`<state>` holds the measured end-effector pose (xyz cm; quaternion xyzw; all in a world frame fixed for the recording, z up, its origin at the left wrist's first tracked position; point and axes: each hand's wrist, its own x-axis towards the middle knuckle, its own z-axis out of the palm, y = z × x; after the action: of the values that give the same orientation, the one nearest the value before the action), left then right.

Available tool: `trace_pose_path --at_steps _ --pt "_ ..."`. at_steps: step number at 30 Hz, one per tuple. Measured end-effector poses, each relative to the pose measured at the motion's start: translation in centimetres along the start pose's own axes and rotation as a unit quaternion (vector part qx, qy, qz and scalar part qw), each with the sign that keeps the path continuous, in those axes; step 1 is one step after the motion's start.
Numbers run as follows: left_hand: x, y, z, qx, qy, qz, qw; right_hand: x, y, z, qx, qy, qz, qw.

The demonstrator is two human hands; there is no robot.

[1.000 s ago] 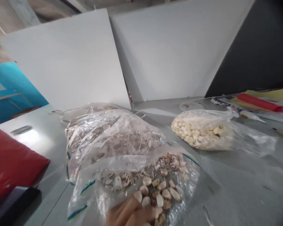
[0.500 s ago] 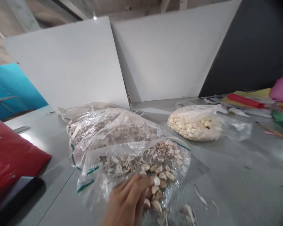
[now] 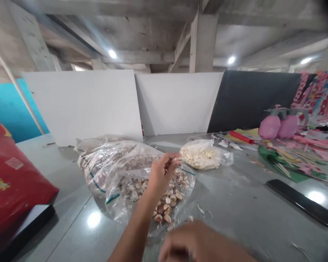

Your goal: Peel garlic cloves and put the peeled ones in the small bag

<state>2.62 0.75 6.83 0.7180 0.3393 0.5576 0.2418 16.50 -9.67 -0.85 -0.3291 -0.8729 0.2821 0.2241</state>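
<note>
My left hand (image 3: 163,171) is raised over the open clear bag, its fingers pinched on a small pale garlic clove (image 3: 175,160). Low at the bottom edge, my right hand (image 3: 191,242) is blurred, with curled fingers; what it holds, if anything, is hidden. Unpeeled garlic cloves (image 3: 168,208) and loose skins (image 3: 131,187) lie on the clear bag (image 3: 120,209). Behind them rest bags stuffed with skins (image 3: 109,156). A clear bag of peeled cloves (image 3: 199,156) lies just beyond my left hand, to the right.
A red bag (image 3: 16,178) and a black-edged box (image 3: 30,225) stand at the left. On the right are a dark phone (image 3: 303,202), pink bottles (image 3: 278,125), green paper (image 3: 269,156) and craft scraps. White panels (image 3: 84,105) line the back.
The view has tilted up and widened. My left hand has risen from among the cloves with a clove between its fingers. My right hand has come into view at the bottom.
</note>
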Motion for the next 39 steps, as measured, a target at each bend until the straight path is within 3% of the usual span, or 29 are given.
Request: trace_pose_path --at_steps 2,3,4,5,10,13,17,23,30,39 --pt "-0.3 -0.9 -0.2 0.047 -0.028 0.010 0.998 3.6 0.4 -3.8 0.011 0.102 -0.009 0.995" --pt "-0.8 -1.6 -0.3 0.058 -0.028 0.009 0.998 5.2 0.8 -5.1 0.035 0.234 -0.010 0.971" --pt "-1.3 -2.3 -0.5 0.062 -0.015 0.005 0.998 6.7 1.4 -5.9 0.060 0.323 -0.018 0.944" --pt "-1.8 -3.0 -0.7 0.068 -0.013 -0.002 0.998 8.0 2.0 -6.3 0.086 0.371 -0.024 0.924" --pt "-3.7 -5.2 -1.1 0.094 0.024 -0.030 0.995 9.9 5.5 -4.2 0.223 0.303 -0.016 0.926" --pt "-4.3 -5.4 -1.2 0.118 0.011 -0.009 0.993 9.6 6.3 -3.0 0.271 0.281 -0.015 0.920" --pt "-4.8 -5.5 -1.6 0.170 -0.043 0.008 0.984 9.4 6.3 -3.2 0.318 0.266 -0.012 0.910" --pt "-4.7 -6.0 -2.0 0.215 -0.050 0.020 0.975 9.4 6.0 -3.4 0.332 0.258 -0.006 0.908" --pt "-4.4 -6.5 -2.6 0.236 -0.068 0.079 0.966 9.6 6.5 -3.3 0.339 0.268 0.010 0.902" --pt "-4.6 -6.3 -2.4 0.255 -0.088 0.085 0.959 9.7 7.1 -3.6 0.308 0.278 0.028 0.909"
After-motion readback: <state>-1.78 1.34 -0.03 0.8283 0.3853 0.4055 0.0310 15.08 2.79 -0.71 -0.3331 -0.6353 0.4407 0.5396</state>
